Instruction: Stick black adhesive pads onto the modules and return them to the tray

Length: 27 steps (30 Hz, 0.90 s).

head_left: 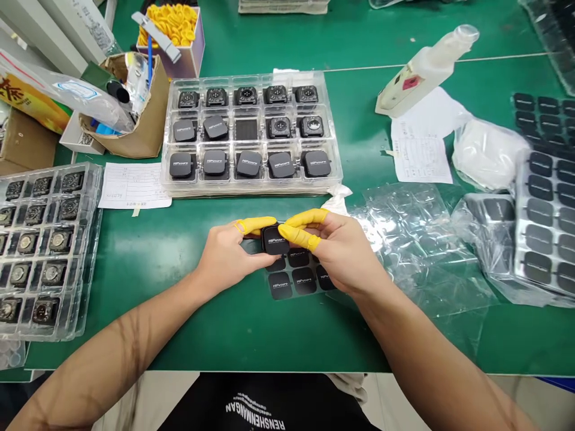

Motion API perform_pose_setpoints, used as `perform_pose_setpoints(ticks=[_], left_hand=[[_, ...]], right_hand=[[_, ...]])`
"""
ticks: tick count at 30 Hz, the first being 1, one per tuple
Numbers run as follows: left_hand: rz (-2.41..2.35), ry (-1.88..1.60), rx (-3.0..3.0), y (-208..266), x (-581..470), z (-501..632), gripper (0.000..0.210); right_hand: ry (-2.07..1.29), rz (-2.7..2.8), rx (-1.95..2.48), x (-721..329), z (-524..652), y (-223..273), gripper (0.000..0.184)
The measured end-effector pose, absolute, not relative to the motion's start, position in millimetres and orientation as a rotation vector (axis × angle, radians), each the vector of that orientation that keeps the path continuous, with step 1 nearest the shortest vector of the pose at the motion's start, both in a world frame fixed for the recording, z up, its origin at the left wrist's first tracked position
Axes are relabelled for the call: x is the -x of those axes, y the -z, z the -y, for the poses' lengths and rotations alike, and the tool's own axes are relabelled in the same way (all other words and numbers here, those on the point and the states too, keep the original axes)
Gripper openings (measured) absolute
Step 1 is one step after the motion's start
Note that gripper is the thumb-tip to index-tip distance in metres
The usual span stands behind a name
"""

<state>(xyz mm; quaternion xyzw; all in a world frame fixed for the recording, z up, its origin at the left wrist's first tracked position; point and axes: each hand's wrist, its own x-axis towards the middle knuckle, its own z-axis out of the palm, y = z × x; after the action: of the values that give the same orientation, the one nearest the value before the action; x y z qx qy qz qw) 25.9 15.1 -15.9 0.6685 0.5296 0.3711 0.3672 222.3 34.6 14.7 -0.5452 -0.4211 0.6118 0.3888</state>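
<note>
Between my two hands is a small square black watch (275, 240) with a black HiFuture film on its face. My left hand (233, 248) is closed on its left side, thumb below and a finger in a yellow cot along the top. The yellow-cotted thumb and finger of my right hand (332, 242) pinch the film at its upper right corner. Directly beneath lies a sheet of black HiFuture stickers (304, 279), partly hidden by my hands. Behind my hands is a clear tray (333, 157) of watches; its lower row carries HiFuture films, and one middle pocket holds no watch.
Another tray of watches (92, 239) stands at left. Behind it are a cardboard box (155, 114) and a box of yellow finger cots (197, 51). A white bottle (417, 75), paper slips (422, 158), clear plastic film (413, 239) and bagged sticker sheets (516, 239) lie at right.
</note>
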Motion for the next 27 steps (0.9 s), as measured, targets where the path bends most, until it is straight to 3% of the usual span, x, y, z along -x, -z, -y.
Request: perform_pose_setpoints(ticks=[27], left_hand=[[-1.349, -0.99, -1.752, 16.3, -25.9, -13.9, 0.05]], right_hand=[[-1.547, 0.954, 1.473, -215.3, -32.0, -7.1, 0.045]])
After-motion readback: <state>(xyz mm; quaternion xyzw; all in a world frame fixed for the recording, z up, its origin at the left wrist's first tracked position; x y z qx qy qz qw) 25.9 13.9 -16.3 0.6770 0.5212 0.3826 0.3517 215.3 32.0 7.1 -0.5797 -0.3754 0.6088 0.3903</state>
